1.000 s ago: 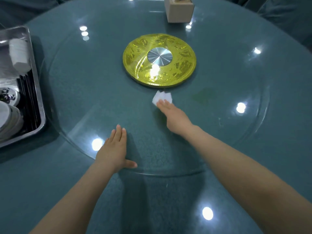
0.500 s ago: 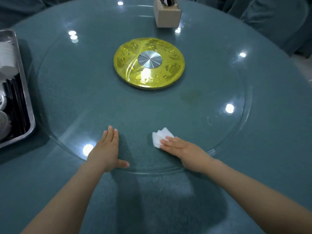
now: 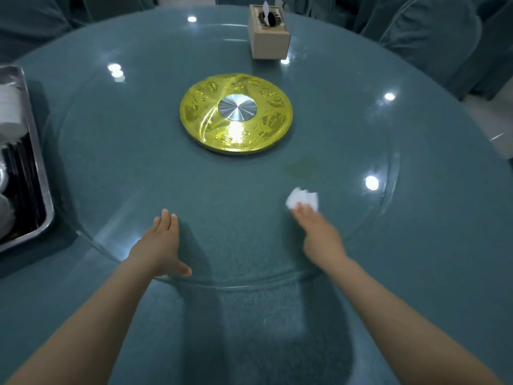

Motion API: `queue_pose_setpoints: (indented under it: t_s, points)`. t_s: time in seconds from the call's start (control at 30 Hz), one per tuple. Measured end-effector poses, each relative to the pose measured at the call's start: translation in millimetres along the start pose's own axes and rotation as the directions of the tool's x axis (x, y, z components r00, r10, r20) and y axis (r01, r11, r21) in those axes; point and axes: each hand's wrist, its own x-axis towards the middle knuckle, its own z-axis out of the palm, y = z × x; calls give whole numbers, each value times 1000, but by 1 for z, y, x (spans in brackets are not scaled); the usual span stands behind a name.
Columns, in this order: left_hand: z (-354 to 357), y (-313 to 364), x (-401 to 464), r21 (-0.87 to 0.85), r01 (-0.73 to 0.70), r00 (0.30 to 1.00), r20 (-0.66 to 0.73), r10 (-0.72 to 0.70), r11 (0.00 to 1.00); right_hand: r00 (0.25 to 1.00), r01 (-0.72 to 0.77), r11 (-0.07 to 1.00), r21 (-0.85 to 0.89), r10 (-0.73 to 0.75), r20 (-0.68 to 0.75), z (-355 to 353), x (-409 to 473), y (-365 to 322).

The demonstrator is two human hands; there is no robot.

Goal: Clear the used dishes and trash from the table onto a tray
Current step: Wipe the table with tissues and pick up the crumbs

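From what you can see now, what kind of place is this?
Probably a restaurant dining room. A large round table carries a glass turntable on a gold hub, cloth-covered chairs stand around it, and a metal tray holds stacked dishes.

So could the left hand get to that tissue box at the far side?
Probably not without leaning in: the left hand rests flat near the table's close edge, while the tissue box stands beyond the gold disc.
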Motion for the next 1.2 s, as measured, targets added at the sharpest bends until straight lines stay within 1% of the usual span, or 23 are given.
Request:
queue_pose_setpoints:
  t_s: [0.03,0.07,0.13,0.2,0.23,0.27,0.33,0.4,0.43,0.53,0.63,0.7,0.8,0.87,0.93,1.03,1.13,1.2]
  points:
    - [-4,-1,-1,-3,9,1000,-3,-9,1000,994,101,995,-16,-100,32,10,-5,-16]
    - [-7,-1,-2,-14,21,1000,-9,-21,1000,986,159,987,-20,-157,53,17,-9,-27]
    - [-10,6,-4,-72,31,999,-28,-33,997,970,230,973,-23,-227,91,17,-10,-30]
    - [-7,26,-6,-126,4,998,-65,-12,992,941,312,948,-60,-300,155,5,-7,-18]
    - [-3,38,-8,-142,-13,996,-92,0,990,941,312,946,-89,-294,169,-3,-2,-8]
    - [2,52,-9,-152,-31,994,-111,14,988,958,259,959,-114,-241,154,-13,3,6]
    - [12,77,-9,-169,-33,992,-122,12,985,996,56,989,-139,-45,83,-35,16,38]
    - [16,91,-5,-163,6,993,-114,-25,987,987,-141,981,-134,149,52,-54,31,66]
    - [16,93,-2,-154,19,994,-107,-36,988,976,-204,971,-126,211,49,-59,40,73]
    - [16,90,-1,-141,32,995,-94,-46,989,961,-270,956,-111,274,25,-58,75,65]
    - [19,88,-2,-127,29,994,-102,-43,992,964,-265,962,-60,265,-14,-50,113,42]
    - [19,89,0,-120,36,994,-96,-47,992,980,-198,980,-8,198,-18,-46,135,23]
    - [17,90,3,-112,49,995,-80,-58,993,1000,-4,1000,28,4,14,-32,150,-19]
    - [17,89,3,-101,50,995,-77,-58,994,992,127,992,11,-127,23,-18,144,-39]
    - [16,86,2,-99,49,996,-74,-56,994,974,219,975,40,-221,42,-11,128,-43]
    - [12,77,3,-84,52,997,-60,-57,995,937,323,941,102,-333,105,-5,88,-36]
    - [8,69,3,-24,48,997,-56,-49,999,858,471,875,117,-484,169,6,39,-34]
    - [5,63,2,4,49,997,-55,-49,999,807,532,834,147,-552,211,7,17,-28]
